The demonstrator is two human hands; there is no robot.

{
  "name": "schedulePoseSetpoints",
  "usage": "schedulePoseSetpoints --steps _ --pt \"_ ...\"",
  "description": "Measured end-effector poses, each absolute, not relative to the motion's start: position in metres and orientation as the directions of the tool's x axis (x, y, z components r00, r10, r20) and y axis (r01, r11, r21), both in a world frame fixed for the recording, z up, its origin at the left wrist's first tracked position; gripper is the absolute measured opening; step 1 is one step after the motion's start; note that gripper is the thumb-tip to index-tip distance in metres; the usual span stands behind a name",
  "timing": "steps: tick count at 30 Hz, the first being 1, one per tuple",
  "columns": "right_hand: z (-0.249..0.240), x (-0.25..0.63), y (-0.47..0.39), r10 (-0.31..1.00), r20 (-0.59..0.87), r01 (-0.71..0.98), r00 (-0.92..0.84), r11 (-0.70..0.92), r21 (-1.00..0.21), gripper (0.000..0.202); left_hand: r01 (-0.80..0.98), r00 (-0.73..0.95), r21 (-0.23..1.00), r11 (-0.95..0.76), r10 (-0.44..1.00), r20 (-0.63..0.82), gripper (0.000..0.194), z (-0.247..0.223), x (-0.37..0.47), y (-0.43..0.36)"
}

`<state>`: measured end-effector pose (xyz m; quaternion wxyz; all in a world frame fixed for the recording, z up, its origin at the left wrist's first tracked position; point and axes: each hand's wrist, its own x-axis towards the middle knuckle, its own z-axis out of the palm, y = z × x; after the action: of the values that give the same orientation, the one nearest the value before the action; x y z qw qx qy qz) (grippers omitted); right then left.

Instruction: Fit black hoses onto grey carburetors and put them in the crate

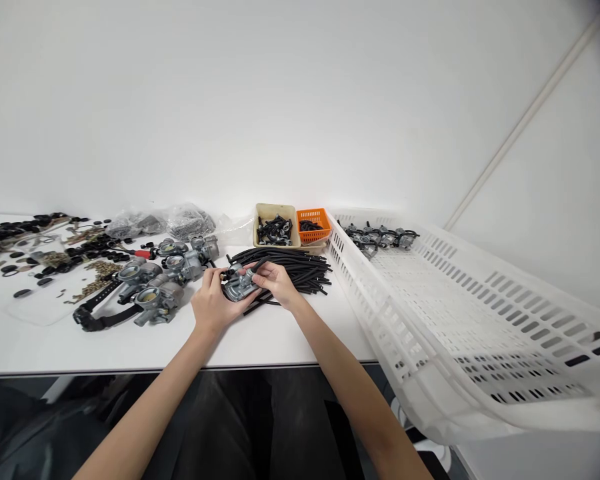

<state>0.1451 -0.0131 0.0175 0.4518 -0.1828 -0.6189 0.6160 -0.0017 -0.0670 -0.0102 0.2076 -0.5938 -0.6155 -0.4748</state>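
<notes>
Near the middle of the white table, my left hand (214, 301) is wrapped round the left side of a grey metal carburetor (240, 287). The fingers of my right hand (279, 285) are closed at its right side, by a short black hose (260, 264) at the top of the part. Whether the hose is fitted on the metal cannot be made out. Behind and to the right of my hands lies a bundle of black rubber hoses (300, 267). To the left stand several more carburetors (155, 300).
A large white slotted crate (390, 313) on the right holds several carburetors (380, 237) at its far end. Against the wall are a cream bin (297, 217) and an orange basket (321, 214). A black strap (123, 317), brass pieces (97, 277) and plastic bags (187, 221) lie left.
</notes>
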Motion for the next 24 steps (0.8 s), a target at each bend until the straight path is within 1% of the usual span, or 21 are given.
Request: schedulePoseSetpoints --steps 4,9,14,19,24 --pt "0.0164 0.1428 -0.0131 0.790 0.358 -0.330 -0.498 0.210 -0.920 0.043 0.933 -0.200 0.325 -0.152 0.533 0.822 0.066 -0.0102 -0.0020 -0.0666" --pt "0.0159 0.1418 -0.0128 0.783 0.399 -0.332 -0.477 0.260 -0.907 0.045 0.942 -0.170 0.294 -0.159 0.529 0.831 0.067 -0.0113 -0.0023 -0.0652" --pt "0.0146 0.1411 -0.0130 0.794 0.398 -0.315 -0.459 0.274 -0.909 0.045 0.940 -0.170 0.298 -0.166 0.528 0.832 0.066 -0.0109 -0.0014 -0.0655" --pt "0.0156 0.1403 -0.0146 0.800 0.398 -0.325 -0.449 0.269 -0.907 0.037 0.941 -0.166 0.295 -0.169 0.528 0.833 0.066 -0.0105 -0.0011 -0.0657" --pt "0.0146 0.1393 -0.0130 0.815 0.404 -0.284 -0.416 0.305 -0.909 0.032 0.943 -0.158 0.286 -0.169 0.530 0.833 0.068 -0.0125 -0.0021 -0.0650"
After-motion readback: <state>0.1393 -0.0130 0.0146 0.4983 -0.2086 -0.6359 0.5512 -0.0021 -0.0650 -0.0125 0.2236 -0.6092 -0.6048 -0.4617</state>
